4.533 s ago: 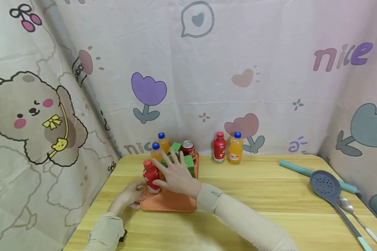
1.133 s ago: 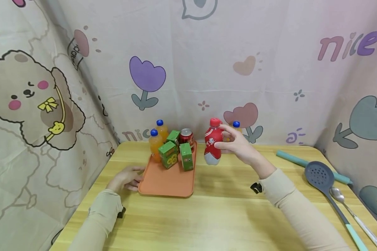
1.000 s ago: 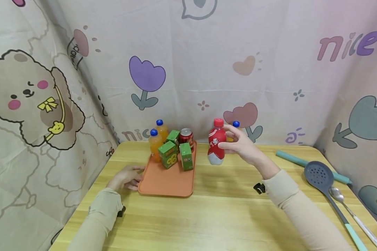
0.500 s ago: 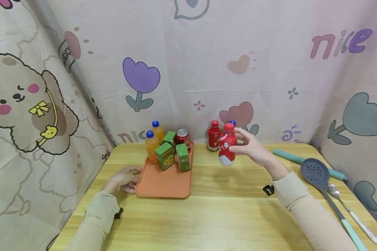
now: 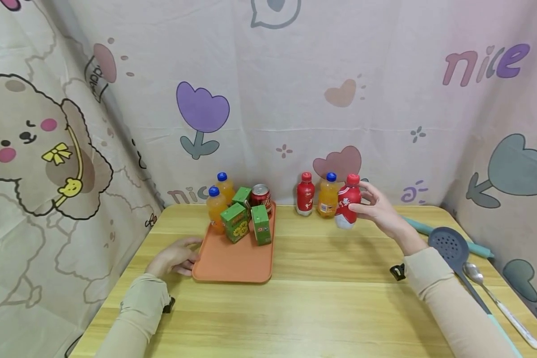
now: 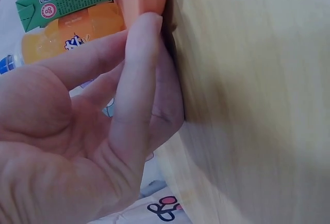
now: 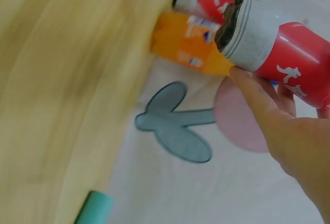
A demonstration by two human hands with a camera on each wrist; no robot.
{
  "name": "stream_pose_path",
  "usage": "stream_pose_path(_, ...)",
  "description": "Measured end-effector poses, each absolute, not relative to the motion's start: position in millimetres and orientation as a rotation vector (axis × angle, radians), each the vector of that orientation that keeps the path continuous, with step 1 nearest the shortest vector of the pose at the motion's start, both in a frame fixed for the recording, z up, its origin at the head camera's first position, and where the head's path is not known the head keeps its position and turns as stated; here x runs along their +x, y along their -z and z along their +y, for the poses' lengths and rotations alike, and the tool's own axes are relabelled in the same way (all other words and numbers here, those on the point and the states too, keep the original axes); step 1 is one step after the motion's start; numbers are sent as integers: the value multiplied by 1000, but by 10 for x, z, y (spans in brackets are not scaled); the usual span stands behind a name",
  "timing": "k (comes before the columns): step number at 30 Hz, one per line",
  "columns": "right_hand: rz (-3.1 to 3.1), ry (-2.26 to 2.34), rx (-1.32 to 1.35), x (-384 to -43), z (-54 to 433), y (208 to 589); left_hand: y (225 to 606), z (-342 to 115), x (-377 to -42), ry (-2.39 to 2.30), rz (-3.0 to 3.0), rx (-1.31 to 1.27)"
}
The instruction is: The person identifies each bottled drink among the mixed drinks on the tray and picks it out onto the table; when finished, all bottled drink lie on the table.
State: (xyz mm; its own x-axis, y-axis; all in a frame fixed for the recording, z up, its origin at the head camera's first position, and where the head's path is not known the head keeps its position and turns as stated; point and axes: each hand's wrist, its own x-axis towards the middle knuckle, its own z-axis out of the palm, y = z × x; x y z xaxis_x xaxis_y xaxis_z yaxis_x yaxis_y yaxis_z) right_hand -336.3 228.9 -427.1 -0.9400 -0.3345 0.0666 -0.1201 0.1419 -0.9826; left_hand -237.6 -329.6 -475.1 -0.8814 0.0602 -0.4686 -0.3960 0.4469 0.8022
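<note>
My right hand [image 5: 379,211] holds a red bottle [image 5: 348,203] with a white base and red cap, at the back right of the table. The right wrist view shows its dark underside, lifted off the wood and slightly tilted. An orange tray [image 5: 232,266] lies left of centre, its left edge held by my left hand [image 5: 172,257], thumb and fingers at the rim in the left wrist view. On the tray's far half stand two orange juice bottles [image 5: 216,209] with blue caps, several green drink cartons [image 5: 235,223] and a red soda can [image 5: 261,195].
Another red bottle [image 5: 305,195] and a juice bottle [image 5: 327,199] stand by the printed curtain at the back. At the right lie a grey slotted skimmer [image 5: 448,244], a metal spoon [image 5: 496,301] and a teal-handled utensil [image 5: 480,249].
My right hand has left the tray with the red bottle and carried it right, past the standing red bottle and the juice bottle. My left hand has stayed at the tray's edge.
</note>
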Motion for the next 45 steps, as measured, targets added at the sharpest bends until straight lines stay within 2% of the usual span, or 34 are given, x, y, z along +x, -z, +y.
stream_pose_path(29, 2292, 2035, -220, -3898, 2375, 4667, 4751, -3367, -2311, -1417, 2218, -222)
stream_pose_path(45, 2325, 2066, -154, -3980, 2422, 4802, 4735, -3290, -2405, -1414, 2245, -250)
